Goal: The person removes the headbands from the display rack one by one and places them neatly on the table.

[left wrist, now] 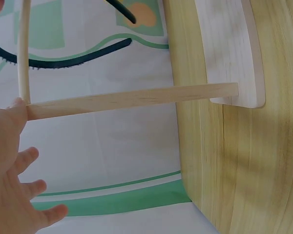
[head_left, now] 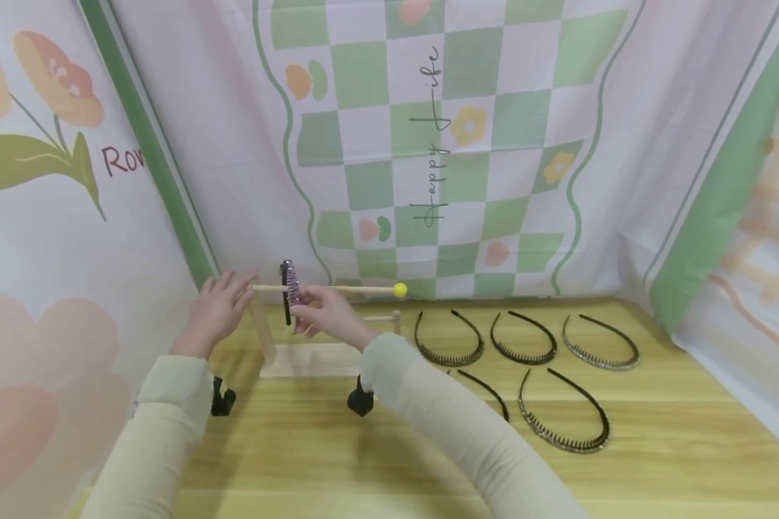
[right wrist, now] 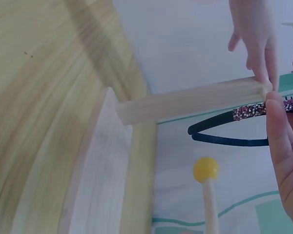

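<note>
A wooden rack (head_left: 318, 360) stands on the table, its upper rod (head_left: 363, 290) tipped with a yellow ball (head_left: 399, 290). On that rod, near its left end, hangs a black headband (right wrist: 215, 119) with a glittery pink-and-silver stretch. My right hand (head_left: 327, 313) pinches this headband between thumb and fingers. At the corner where rod and upright (left wrist: 132, 99) meet, my left hand (head_left: 217, 310) rests its thumb and fingertips, the other fingers spread. In the left wrist view the headband's dark, toothed arms (left wrist: 83, 61) show beyond the rod.
Several toothed headbands lie on the table to the right, among them a dark one (head_left: 451, 360), a silvery one (head_left: 604, 364) and a glittery one (head_left: 568, 443). My right sleeve (head_left: 454, 418) partly covers another headband (head_left: 490, 389). A printed curtain (head_left: 415, 180) hangs behind the table.
</note>
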Demonstrator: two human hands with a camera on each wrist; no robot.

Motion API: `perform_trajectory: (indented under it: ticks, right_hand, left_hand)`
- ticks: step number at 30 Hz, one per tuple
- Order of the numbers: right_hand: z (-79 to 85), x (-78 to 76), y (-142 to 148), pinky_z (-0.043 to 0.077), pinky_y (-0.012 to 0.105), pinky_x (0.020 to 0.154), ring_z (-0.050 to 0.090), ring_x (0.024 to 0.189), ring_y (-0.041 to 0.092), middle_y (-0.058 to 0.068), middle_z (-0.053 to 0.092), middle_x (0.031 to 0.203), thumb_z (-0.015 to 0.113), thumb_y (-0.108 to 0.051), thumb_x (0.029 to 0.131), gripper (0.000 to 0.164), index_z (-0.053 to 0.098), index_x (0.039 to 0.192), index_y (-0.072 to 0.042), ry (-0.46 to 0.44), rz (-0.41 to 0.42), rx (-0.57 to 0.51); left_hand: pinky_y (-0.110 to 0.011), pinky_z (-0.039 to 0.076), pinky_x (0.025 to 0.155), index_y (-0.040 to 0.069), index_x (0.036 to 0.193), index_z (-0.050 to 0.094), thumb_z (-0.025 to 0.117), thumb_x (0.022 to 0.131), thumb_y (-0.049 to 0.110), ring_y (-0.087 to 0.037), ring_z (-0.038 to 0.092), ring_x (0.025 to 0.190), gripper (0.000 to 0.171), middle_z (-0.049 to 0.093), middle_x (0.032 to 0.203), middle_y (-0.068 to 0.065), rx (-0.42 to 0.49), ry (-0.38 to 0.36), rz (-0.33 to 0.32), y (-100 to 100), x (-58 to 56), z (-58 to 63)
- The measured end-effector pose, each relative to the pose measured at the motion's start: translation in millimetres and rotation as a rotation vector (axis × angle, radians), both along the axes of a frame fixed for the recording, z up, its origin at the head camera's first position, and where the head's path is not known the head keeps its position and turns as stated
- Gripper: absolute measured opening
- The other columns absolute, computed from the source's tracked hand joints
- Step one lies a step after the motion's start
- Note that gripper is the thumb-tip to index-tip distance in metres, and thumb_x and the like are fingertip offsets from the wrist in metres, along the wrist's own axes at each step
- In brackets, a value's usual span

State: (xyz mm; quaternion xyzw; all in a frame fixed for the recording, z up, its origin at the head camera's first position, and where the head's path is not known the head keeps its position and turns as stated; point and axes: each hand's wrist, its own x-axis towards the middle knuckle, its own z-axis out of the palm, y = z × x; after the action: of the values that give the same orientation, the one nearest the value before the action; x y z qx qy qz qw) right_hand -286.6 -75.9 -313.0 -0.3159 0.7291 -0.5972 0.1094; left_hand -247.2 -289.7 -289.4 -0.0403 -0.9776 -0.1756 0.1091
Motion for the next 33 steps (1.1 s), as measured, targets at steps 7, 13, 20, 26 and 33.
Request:
perform_trajectory:
  ticks: [7,13,20,26,33]
  right_hand:
    - [11.0,1.3,13,0.056,0.037,0.063,0.064,0.073,0.03,0.011,0.062,0.082,0.059,-0.011,0.09,0.019,0.059,0.105,0.001,0.001,0.005,0.006]
    - [20.1,1.5,24,0.056,0.035,0.065,0.061,0.072,0.025,0.013,0.058,0.097,0.06,-0.013,0.09,0.023,0.057,0.109,0.001,0.014,-0.006,0.004]
    - [27.6,2.0,38,0.055,0.03,0.063,0.058,0.076,0.032,0.01,0.058,0.099,0.06,-0.012,0.09,0.033,0.051,0.119,0.0,0.043,-0.033,0.001]
    - [33.4,0.6,49,0.055,0.033,0.068,0.058,0.074,0.024,0.01,0.059,0.101,0.062,-0.009,0.089,0.032,0.05,0.118,-0.002,0.014,-0.077,-0.03]
    - [40.8,-1.5,64,0.055,0.037,0.07,0.059,0.079,0.031,0.011,0.058,0.103,0.062,-0.006,0.087,0.038,0.047,0.122,-0.001,0.016,-0.119,-0.062]
  left_hand:
    - [-0.073,0.005,0.094,0.013,0.145,0.027,0.027,0.101,0.037,-0.054,0.0,0.129,0.05,0.007,0.148,-0.027,0.004,-0.011,-0.005,0,0.4,0.7]
    - [-0.073,0.006,0.095,0.012,0.144,0.028,0.027,0.101,0.036,-0.054,0.002,0.129,0.049,0.008,0.148,-0.028,-0.008,-0.004,-0.011,-1,0.2,0.3]
    - [-0.072,0.007,0.096,0.011,0.144,0.028,0.027,0.102,0.035,-0.054,0.003,0.129,0.048,0.009,0.147,-0.029,-0.018,0.002,-0.021,-1,1.8,0.8]
    - [-0.071,0.008,0.097,0.011,0.143,0.03,0.027,0.102,0.034,-0.054,0.005,0.129,0.048,0.011,0.146,-0.03,-0.033,0.011,-0.023,0,1.6,0.3]
    - [-0.072,0.009,0.096,0.01,0.142,0.031,0.028,0.102,0.034,-0.055,0.006,0.128,0.047,0.012,0.146,-0.03,-0.032,0.018,-0.029,0,0.1,-1.0]
